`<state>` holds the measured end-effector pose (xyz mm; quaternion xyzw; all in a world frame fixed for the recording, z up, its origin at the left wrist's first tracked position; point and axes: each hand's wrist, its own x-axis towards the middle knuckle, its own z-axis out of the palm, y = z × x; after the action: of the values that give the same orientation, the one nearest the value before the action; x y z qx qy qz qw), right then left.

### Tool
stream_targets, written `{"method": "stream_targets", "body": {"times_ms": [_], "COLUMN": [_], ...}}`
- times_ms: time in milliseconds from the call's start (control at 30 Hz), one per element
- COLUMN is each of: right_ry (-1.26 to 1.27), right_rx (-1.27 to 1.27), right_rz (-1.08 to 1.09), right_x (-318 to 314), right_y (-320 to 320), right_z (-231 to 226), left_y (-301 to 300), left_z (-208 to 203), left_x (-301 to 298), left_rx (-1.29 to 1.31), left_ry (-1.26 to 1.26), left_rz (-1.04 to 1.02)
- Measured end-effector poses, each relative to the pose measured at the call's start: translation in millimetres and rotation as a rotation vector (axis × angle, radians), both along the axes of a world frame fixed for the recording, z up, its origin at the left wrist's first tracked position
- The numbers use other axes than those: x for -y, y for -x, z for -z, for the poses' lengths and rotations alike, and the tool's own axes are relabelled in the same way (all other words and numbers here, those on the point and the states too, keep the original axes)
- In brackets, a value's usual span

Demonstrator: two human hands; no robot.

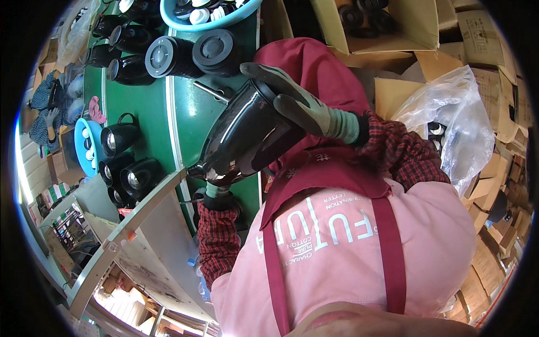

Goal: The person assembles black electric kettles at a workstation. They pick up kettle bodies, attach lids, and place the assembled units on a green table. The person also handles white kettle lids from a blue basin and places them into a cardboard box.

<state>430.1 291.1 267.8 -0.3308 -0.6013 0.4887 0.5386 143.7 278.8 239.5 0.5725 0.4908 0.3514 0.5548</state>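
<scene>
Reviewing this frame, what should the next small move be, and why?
Probably lower the tilted black vessel gently toward the green surface: a bare stretch lies beside it, and the gloved right hand already grips its upper end. The left hand is mostly hidden behind the lower end, so its hold is unclear.

Pretty clearly a factory assembly workshop: long green worktable (193,132) crowded with matching glossy black jugs (126,136), blue plastic basin (227,22) of small parts, piled cardboard cartons (480,39), plus another worker (44,115) farther off.
</scene>
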Motion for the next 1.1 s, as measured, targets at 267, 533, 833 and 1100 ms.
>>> {"method": "stream_targets", "body": {"times_ms": [267,533,833,1100], "right_ry": [0.581,0.590,0.486,0.593], "right_rx": [-0.900,-0.801,-0.456,-0.770], "right_rz": [-0.241,-0.214,-0.059,-0.336], "right_x": [16.1,20.4,29.8,47.2], "right_y": [4.8,-47.6,-44.5,-34.3], "right_z": [66.8,103.1,83.3,54.2], "left_y": [-0.4,-55.4,-98.7,-115.8], "left_z": [-65.6,-83.0,-58.5,-58.2], "left_x": [-33.3,-19.6,9.7,25.9], "left_rx": [-0.304,-0.022,-0.679,-0.580], "left_ry": [-0.174,-0.093,-1.169,-1.125], "left_rz": [0.160,0.071,-0.042,-0.090]}}
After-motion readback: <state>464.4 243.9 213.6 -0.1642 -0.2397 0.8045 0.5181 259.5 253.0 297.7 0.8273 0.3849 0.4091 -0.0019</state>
